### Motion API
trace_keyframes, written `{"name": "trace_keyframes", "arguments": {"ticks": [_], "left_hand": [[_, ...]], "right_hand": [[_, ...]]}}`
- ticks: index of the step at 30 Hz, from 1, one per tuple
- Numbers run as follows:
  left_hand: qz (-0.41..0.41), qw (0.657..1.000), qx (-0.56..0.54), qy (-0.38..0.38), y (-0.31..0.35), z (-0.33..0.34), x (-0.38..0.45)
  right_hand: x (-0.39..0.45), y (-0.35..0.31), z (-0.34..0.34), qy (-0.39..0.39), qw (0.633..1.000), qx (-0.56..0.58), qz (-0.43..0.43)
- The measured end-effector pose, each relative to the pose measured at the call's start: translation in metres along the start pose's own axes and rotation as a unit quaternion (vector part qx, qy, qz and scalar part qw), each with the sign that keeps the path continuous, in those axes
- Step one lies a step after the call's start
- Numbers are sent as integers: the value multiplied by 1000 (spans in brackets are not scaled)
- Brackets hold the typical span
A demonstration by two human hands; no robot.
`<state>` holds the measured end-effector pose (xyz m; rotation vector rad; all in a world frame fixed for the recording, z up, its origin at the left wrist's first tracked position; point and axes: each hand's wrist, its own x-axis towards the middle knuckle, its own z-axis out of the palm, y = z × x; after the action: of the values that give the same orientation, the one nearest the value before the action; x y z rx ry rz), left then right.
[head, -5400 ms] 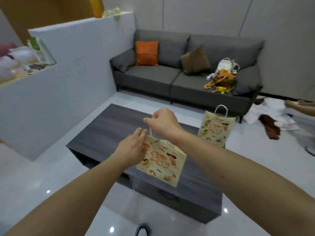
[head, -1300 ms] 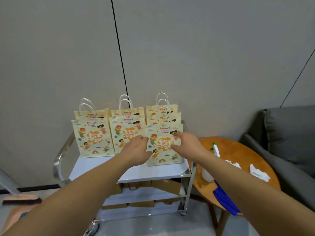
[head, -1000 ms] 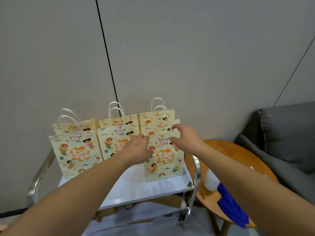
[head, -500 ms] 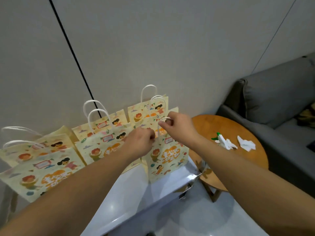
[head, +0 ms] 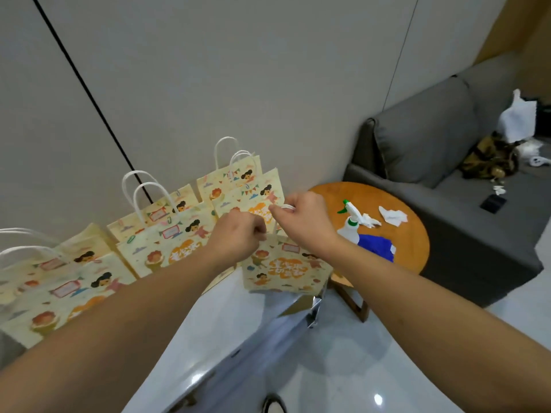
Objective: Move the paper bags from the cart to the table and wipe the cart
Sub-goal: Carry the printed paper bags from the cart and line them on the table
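Nearest the camera, both forearms reach in from the bottom corners and meet just above the frame's centre. The left hand [head: 238, 238] is curled tight on the top edge of the front bag [head: 284, 268]; the right hand [head: 304, 222] pinches its white handle [head: 284, 207], fingers closed round the loop. Half a second ago this bag stood upright on the cart top [head: 220, 311]; now it hangs tilted at the cart's right edge, its base partly past the rim, whether just touching or just clear I cannot tell.

The view has swung right and down since then, so more pale floor [head: 357, 368] shows at the bottom.

Behind the hands, the other bags [head: 167, 242] keep their places on the cart, running off to the lower left.

Right of centre, the round wooden table [head: 411, 234] now shows a spray bottle [head: 350, 225], a blue cloth [head: 375, 247] and crumpled tissues [head: 392, 216]. Beyond, at upper right, the grey sofa [head: 432, 150] appears more fully, with a white bag [head: 517, 119] on the seat.
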<state>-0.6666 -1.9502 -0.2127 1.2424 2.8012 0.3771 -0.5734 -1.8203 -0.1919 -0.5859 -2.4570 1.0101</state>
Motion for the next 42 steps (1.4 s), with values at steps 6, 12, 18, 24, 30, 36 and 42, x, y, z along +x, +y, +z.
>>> {"name": "trace_keyframes", "arguments": {"ticks": [6,12,18,24,30,36,42], "left_hand": [[94,996,-5,-13,80,-6,-43],[210,975,-5,-71,192,9,-90],[337,933,-10,-125,321,27,-138],[495,862,23,-109,441,54,-205],[614,780,19,-116,557,81,-268],[724,678,0,-130,659,115,-343],[791,578,26,-197,754,146,-431]], "right_hand": [[-84,10,-69,96,994,20,36],[-186,34,-157,192,976,-18,99],[-305,57,-245,277,938,-50,200],[-422,75,-312,373,882,-86,274],[-533,96,-373,475,805,-91,345],[-636,120,-419,562,710,-110,409],[-736,141,-448,613,616,-120,480]]}}
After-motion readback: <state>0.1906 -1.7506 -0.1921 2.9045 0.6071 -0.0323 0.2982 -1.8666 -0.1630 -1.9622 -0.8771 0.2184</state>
